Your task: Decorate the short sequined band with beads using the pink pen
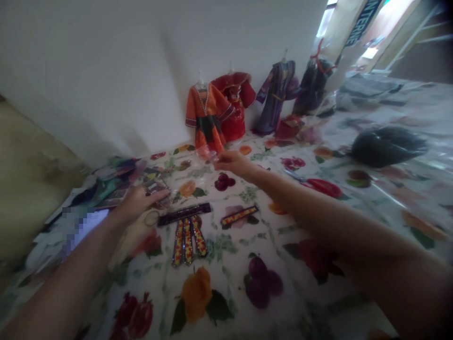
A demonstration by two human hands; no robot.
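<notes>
At far left, the left hand lays its thumb over a clear plastic packet; whether its fingers grip, I cannot tell. The right hand has its fingers pinched on clear film, far centre. Both plastics look light, limp and slippery, best taken by an edge. Fruit-print cloth covers the worktop beside a white wall.

Two bare human hands, each on a bare forearm. The left hand shows a thumb and a smooth, rounded back; the right hand looks small and compact, its finger details softened by blur. Behind each hand, the wrist is slim and uncovered — the left forearm and right forearm broaden away from the hands, the right one falling into shadow farthest back.
</notes>
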